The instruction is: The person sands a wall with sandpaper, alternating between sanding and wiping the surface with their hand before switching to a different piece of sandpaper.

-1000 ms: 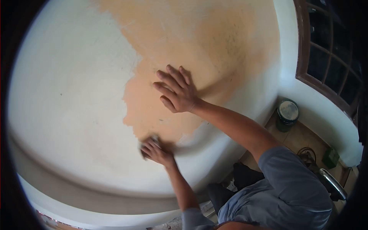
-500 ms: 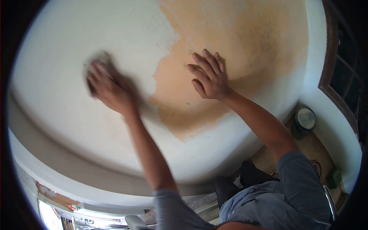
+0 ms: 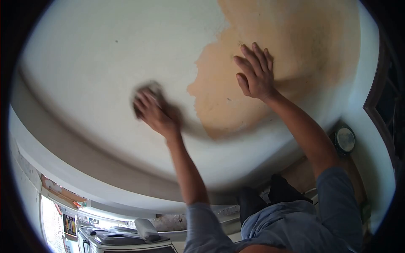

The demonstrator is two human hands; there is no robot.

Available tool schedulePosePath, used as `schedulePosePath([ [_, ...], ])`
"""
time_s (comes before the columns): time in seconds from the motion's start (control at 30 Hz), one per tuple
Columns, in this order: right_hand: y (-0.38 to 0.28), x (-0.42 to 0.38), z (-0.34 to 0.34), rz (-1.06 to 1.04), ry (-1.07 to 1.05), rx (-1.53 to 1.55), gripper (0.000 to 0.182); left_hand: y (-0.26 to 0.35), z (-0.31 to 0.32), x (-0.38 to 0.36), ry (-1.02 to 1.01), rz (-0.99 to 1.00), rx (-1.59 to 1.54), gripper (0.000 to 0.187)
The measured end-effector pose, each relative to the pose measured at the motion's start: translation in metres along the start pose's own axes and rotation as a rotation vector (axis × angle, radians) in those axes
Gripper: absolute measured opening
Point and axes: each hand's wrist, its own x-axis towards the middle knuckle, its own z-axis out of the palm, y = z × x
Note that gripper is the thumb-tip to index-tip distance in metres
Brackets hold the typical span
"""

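Observation:
My left hand (image 3: 155, 113) presses a dark flat pad (image 3: 137, 104) against the white part of the wall (image 3: 101, 76); motion blurs the pad and fingertips, and the fingers cover most of it. Up and to the right, my right hand (image 3: 256, 75) lies with spread fingers on the bare orange-tan patch (image 3: 223, 101) of the same wall, holding nothing. The patch has a ragged edge against the white coating, between my two hands.
A round-lidded bucket (image 3: 345, 140) stands on the floor at the right, near a dark-framed window (image 3: 375, 90). At the lower left are a white appliance (image 3: 122, 238) and a shelf of small items (image 3: 69, 224).
The camera view has shifted, so the wall patch appears further right. My left hand with the pad has moved closer to the patch. My right hand remains on the patch.

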Motion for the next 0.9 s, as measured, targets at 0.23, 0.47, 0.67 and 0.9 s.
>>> schedulePosePath([
  [0.23,0.0,-0.002,0.002,0.003,-0.001,0.008,0.04,-0.04,-0.007,0.155,0.182,0.097,-0.103,0.041],
  [0.47,0.0,0.0,0.004,-0.009,0.027,-0.005,0.04,-0.009,-0.03,-0.197,-0.044,-0.069,-0.027,0.045],
  [0.67,-0.001,0.001,-0.001,-0.024,-0.005,-0.004,0.042,0.009,-0.057,-0.275,-0.236,-0.274,-0.075,0.043],
  [0.9,0.0,0.0,0.004,-0.03,-0.001,0.016,0.044,-0.131,-0.051,0.031,0.17,-0.136,-0.003,0.042],
])
